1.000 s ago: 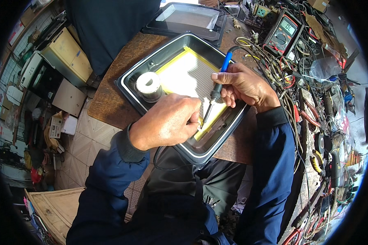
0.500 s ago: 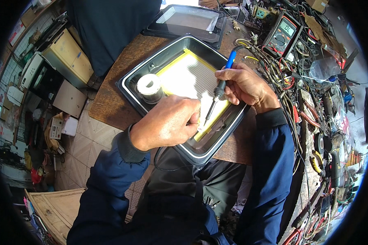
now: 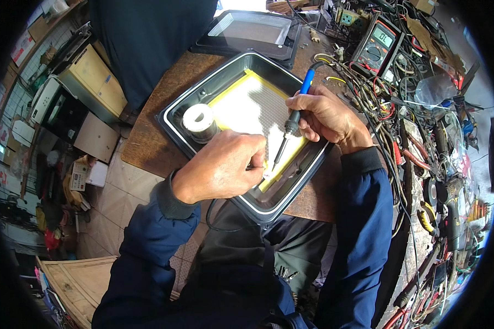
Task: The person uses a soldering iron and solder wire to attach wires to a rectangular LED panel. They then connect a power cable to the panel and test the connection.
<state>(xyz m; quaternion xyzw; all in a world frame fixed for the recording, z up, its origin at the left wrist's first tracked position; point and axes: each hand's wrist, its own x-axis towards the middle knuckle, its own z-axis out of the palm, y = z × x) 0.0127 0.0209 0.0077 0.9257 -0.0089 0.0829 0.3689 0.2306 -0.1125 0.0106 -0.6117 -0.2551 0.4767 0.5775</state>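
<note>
My right hand grips a soldering iron with a blue and black handle, its tip slanting down toward my left fingertips. Closed in a pinch, my left hand hovers over the near side of a black tray-like casing. A small pale piece shows at its fingertips, too small to name. Inside the casing lies a perforated light panel edged with yellow tape, glaring in sunlight. A spool of solder stands in the casing's left corner, beside my left hand.
The casing rests on a worn wooden table. Behind it lies another black frame with a clear window. A multimeter leans among tangled cables on the right. Pliers and other tools crowd the right edge.
Both hands and the soldering iron have shifted very slightly left. The grips stay the same, and the iron's tip remains close to my left fingertips.
</note>
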